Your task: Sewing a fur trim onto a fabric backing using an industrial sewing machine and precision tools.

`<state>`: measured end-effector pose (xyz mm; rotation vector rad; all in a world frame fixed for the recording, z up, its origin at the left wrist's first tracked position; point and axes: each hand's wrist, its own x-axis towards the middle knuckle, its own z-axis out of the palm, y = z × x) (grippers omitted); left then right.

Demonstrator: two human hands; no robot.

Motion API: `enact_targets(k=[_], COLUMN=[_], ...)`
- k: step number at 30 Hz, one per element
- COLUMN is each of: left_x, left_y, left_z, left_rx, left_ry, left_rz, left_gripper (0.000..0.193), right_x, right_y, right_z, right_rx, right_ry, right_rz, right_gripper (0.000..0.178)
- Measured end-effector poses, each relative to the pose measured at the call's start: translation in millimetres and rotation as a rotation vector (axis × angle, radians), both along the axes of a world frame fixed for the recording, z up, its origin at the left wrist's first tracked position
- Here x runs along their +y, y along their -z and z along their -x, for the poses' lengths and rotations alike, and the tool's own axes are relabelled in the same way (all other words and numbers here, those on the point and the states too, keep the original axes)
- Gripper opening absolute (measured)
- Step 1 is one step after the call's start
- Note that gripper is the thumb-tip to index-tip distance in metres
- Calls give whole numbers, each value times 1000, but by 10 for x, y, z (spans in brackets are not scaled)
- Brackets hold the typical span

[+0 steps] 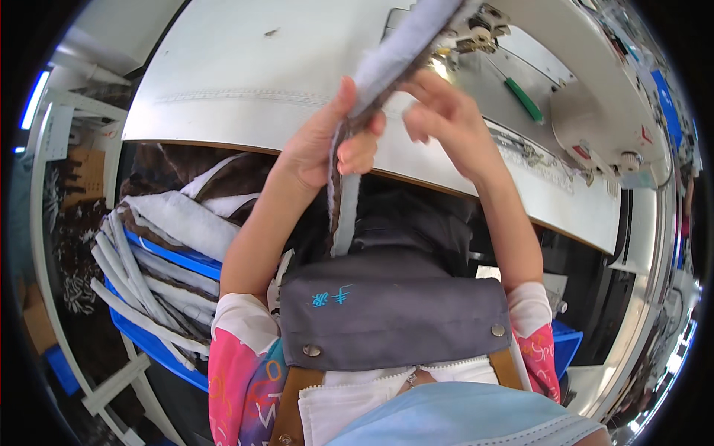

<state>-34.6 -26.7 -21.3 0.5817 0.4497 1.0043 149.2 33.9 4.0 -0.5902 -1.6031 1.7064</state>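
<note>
The strip, centre to 12 o'clock, is clasped by the left hand — any pinch by the right hand cannot be told — and could be twisted if its tail is snagged on the table

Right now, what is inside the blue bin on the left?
The bin holds a heap of pale strips, some brown-edged; a few jut over its rim. They cover its bottom, so anything beneath is hidden.
</note>
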Motion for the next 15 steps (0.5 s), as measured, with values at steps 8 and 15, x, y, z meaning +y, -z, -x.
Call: enact_targets(k=[8,15], left_x=[-204,-317], left_y=[110,255], left_z=[-328,-315], left_rx=[161,498], left_ry=[-335,-612], left_rz=[42,-92], left_gripper=[36,19], right_x=[218,264], right_y=[1,181], right_z=[239,340], right_rx=[-164,-79], right_ry=[-31,159], right_rz=[-109,118], right_gripper=[19,21])
